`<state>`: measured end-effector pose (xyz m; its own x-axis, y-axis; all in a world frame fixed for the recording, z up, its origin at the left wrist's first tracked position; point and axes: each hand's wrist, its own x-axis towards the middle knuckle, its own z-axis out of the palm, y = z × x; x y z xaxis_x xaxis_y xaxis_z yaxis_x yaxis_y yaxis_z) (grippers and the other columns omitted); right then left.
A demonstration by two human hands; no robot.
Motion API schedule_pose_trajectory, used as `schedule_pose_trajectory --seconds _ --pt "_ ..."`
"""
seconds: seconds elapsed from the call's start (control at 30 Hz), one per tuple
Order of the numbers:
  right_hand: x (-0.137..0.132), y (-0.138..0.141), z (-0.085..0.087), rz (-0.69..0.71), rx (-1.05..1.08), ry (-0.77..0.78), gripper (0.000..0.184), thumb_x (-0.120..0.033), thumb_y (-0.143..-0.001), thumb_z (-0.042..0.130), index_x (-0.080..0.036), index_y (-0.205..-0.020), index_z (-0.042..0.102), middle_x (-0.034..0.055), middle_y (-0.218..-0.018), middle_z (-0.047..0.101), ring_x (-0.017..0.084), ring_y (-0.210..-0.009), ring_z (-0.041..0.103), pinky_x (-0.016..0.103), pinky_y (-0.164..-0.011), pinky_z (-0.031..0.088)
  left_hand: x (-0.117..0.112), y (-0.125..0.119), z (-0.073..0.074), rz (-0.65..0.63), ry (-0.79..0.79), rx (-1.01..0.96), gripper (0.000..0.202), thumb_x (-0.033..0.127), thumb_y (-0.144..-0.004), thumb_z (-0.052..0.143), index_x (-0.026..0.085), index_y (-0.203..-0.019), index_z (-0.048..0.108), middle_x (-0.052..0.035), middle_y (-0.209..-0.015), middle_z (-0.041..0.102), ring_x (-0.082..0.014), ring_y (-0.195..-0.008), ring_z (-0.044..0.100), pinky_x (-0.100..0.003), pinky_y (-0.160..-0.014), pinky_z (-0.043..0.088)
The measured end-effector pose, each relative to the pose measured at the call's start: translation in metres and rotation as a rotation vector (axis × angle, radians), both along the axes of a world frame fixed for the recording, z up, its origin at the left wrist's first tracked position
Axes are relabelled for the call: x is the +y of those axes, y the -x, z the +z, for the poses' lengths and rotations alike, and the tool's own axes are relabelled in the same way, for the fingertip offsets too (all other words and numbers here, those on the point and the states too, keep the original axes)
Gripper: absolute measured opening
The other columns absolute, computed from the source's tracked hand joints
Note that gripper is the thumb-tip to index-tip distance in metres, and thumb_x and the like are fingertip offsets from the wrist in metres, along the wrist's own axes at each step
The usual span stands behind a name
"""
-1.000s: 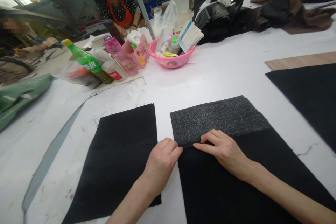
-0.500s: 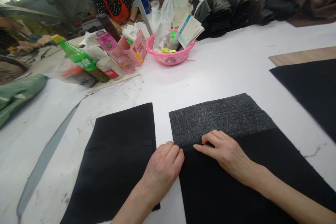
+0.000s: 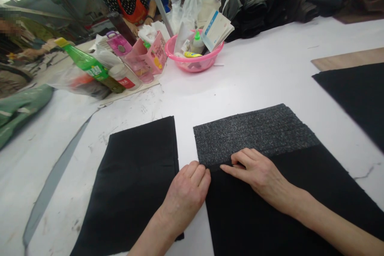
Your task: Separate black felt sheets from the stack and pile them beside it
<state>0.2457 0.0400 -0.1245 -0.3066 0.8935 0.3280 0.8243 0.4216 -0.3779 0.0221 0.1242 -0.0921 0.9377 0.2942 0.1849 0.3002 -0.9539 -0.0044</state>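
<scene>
A black fabric piece (image 3: 258, 208) lies on the white table, with a speckled dark grey fabric band (image 3: 240, 134) along its far end. At the left edge, where band and black cloth meet, my left hand (image 3: 192, 182) pinches the black fabric; its fingertips hide the exact grip. Just to the right, my right hand (image 3: 255, 170) has thumb and bent fingers closed on the same edge of black cloth. Beside my left wrist lies a separate stack of black fabric (image 3: 135, 180), flat on the table.
Ahead stands a pink basin (image 3: 195, 64) holding bottles and a booklet. A green bottle (image 3: 90, 68) leans near a pink box (image 3: 156, 54). More black fabric (image 3: 357, 96) lies at right, dark garments (image 3: 255, 6) behind. A person in an orange apron (image 3: 135, 12) works across the table.
Both hands keep nearly the same place and grip on the black fabric. The view has shifted slightly, and the person across the table has moved a little.
</scene>
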Motion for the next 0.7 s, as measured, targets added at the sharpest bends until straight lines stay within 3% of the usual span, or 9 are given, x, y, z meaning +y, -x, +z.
schedule_pose_trajectory --seconds 0.7 --pt "0.0017 0.0013 -0.0076 0.042 -0.106 -0.084 0.034 -0.014 -0.101 0.040 -0.023 -0.129 0.056 0.0050 -0.091 0.057 0.018 -0.079 0.050 0.033 -0.071 0.036 0.0015 0.0004 -0.0001 0.046 0.140 -0.010 0.018 0.003 -0.092 0.045 0.007 -0.098 0.061 -0.0071 -0.084 0.057 -0.0201 -0.080 0.053 -0.035 -0.068 0.058"
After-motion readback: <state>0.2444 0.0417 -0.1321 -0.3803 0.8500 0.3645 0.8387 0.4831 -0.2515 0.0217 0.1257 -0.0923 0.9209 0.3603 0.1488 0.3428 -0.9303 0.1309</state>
